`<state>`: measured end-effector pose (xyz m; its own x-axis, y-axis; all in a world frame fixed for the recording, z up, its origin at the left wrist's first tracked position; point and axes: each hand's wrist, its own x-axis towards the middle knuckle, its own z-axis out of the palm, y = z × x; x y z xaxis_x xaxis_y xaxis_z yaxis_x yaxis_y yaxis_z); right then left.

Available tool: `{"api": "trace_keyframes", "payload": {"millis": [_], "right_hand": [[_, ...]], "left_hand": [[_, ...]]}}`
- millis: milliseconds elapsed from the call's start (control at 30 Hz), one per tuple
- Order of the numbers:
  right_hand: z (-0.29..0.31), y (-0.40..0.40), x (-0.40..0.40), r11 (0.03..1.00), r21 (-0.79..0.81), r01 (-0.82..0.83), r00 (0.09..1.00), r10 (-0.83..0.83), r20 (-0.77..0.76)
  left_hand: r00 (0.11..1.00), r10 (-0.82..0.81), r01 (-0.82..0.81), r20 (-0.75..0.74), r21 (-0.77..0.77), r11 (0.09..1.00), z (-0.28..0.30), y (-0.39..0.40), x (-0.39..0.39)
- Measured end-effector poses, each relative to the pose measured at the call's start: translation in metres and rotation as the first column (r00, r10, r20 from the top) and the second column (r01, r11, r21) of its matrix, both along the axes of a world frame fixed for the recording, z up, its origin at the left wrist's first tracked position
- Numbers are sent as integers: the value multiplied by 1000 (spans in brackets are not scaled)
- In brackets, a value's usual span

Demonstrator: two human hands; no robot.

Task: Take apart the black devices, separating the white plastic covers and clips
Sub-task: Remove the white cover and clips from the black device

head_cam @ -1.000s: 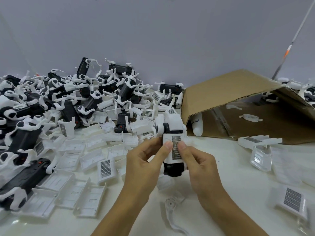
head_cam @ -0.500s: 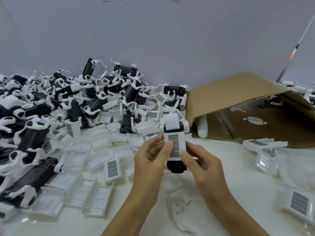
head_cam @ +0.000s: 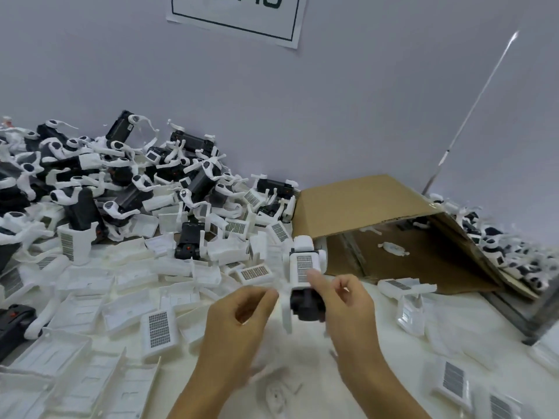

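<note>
1. Two hands meet above the white table (head_cam: 378, 352): the right hand (head_cam: 348, 300) pinches one black device (head_cam: 305, 300) with thumb and curled fingers, while the left hand (head_cam: 242, 316) curls beside it; whether it grips the blurred white clip (head_cam: 286, 313) I cannot tell.
2. One white cover (head_cam: 303, 264) with a grid label still sits on the device.
3. Dozens more devices form a pile (head_cam: 121, 182) on the left, and one cardboard box (head_cam: 378, 207) lies behind.

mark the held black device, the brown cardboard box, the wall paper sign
Black device with white cover (head_cam: 306, 300), head view, black lower body.
Brown cardboard box (head_cam: 360, 201), head view, top flap.
White paper sign (head_cam: 236, 18), head view, centre.
</note>
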<state>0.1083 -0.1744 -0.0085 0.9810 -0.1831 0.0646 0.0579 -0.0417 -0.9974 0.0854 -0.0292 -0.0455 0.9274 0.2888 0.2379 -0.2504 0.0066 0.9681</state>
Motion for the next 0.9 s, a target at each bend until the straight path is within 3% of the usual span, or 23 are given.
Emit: {"api": "trace_keyframes", "payload": {"millis": [100, 300, 367, 467, 600, 767, 900], "right_hand": [[39, -35, 18, 979, 113, 168, 985, -172, 24], [155, -104, 60, 880, 355, 317, 892, -404, 205], [170, -118, 79, 890, 348, 295, 914, -369, 169], [150, -126, 92, 927, 220, 305, 950, -312, 1], [79, -95, 74, 953, 172, 249, 966, -256, 20], [-18, -30, 35, 998, 36, 57, 995, -54, -82], [-40, -20, 25, 965, -260, -20, 1000, 20, -4]], "left_hand": [[1000, 26, -26, 3, 76, 997, -8, -1, 1], [997, 77, -78, -16, -44, 996, -10, 1, 10], [996, 86, -87, -21, -66, 994, -9, 1, 11], [995, 102, -102, -15, -63, 993, -8, -1, 11], [995, 97, -97, -10, -51, 994, -7, 0, 12], [996, 85, -85, -29, -14, 996, -6, 0, 11], [993, 110, -113, -33, -99, 989, 7, 9, 10]]}}
